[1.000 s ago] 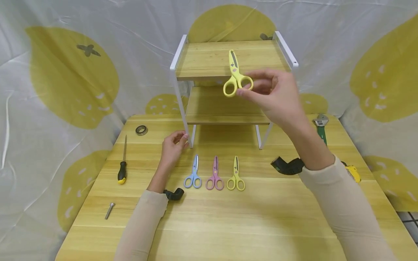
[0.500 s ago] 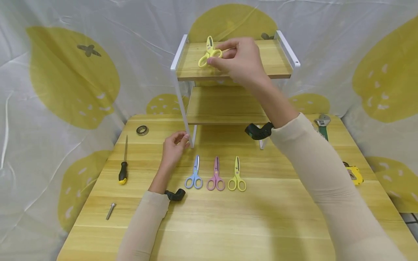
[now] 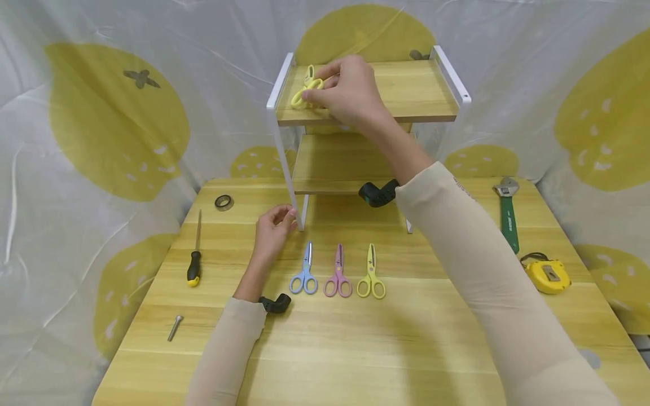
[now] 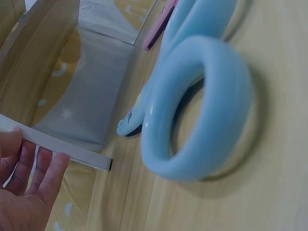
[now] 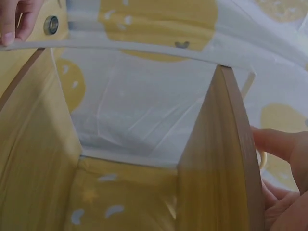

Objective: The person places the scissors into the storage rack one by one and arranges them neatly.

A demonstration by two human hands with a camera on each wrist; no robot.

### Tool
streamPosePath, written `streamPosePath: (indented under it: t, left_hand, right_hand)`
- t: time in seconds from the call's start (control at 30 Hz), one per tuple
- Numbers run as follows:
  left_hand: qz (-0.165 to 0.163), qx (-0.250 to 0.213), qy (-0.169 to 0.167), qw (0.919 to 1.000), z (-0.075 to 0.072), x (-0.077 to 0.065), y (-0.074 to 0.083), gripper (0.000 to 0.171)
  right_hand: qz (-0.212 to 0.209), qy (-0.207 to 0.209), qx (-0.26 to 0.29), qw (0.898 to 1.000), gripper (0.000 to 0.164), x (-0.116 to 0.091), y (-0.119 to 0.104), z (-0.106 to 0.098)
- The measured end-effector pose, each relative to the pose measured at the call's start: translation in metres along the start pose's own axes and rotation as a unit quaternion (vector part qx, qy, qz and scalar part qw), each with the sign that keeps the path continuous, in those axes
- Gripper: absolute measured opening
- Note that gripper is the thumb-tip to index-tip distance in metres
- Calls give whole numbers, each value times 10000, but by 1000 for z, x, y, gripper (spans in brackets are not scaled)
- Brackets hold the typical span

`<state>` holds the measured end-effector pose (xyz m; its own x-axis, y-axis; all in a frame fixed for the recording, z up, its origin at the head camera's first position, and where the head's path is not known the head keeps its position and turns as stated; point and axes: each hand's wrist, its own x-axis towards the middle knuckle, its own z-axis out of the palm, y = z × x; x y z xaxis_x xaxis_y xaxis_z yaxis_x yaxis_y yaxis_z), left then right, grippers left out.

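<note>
My right hand (image 3: 350, 93) holds yellow scissors (image 3: 310, 75) by their handles over the left part of the wooden shelf rack's (image 3: 411, 90) top board, blades pointing to the back. In the right wrist view, the thumb is at the board's edge and only a sliver of the scissors' handle shows. Low down on the left, my left hand (image 3: 271, 234) grips the rack's white front leg (image 4: 77, 151) between thumb and fingers. In front of the rack, blue scissors (image 3: 303, 276), pink scissors (image 3: 338, 279) and a second yellow pair (image 3: 371, 279) lie in a row on the table.
To the left lie a roll of tape (image 3: 224, 203), a screwdriver (image 3: 194, 262) and a bolt (image 3: 175, 328). An adjustable wrench (image 3: 508, 220) and a yellow tape measure (image 3: 550, 276) lie to the right. A lemon-print curtain (image 3: 213, 84) hangs behind the rack.
My right hand has carried the yellow scissors left and back from in front of the rack to low over its top board, tilting them flatter. My left hand stays on the leg.
</note>
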<state>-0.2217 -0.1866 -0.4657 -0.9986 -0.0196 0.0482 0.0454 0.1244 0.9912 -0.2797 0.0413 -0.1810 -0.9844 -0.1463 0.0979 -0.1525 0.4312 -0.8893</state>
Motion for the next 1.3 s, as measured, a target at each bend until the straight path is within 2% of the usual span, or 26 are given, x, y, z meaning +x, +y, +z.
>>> streamPosePath:
  t: [0.17,0.3,0.4,0.53,0.63,0.77,0.93,1.07,1.2,1.3]
  left_hand:
    - [-101,-4,7,9999,1,2,1,39]
    - [-216,-58,-35,9997,1,2,1,39]
    - [-239,-88,-49,9997,3,0,8,37]
    - [-168,-99,-31,9998,3,-1,7,36]
    - [-109,-69,8,9999,1,1,-2,38]
    - [-77,39,41,10000,0,0,-3,41]
    - [-38,100,112,9999,-2,1,-3,40]
    - [-165,113,94,9998,-5,-2,-2,39]
    - [-376,78,24,9993,-5,-5,6,36]
    - [-408,39,7,9992,-4,-7,18,35]
  right_hand:
    - [-9,-102,-707,9974,51,5,-1,1]
    - [-81,-252,-1383,9900,54,6,2,1]
    - [-176,-310,-1637,9859,56,6,3,2]
    - [-244,-338,-1664,9852,59,4,3,3]
    - [-238,-369,-1550,9869,63,2,3,2]
    - [-319,-266,-1451,9885,63,-5,4,-1]
    - [-755,58,-1354,9879,53,-29,7,-12]
    - [-1132,226,-1217,9858,47,-58,16,-22]
    - [-1358,170,-1045,9851,44,-85,35,-29]
    - [-1400,108,-891,9861,41,-102,55,-33]
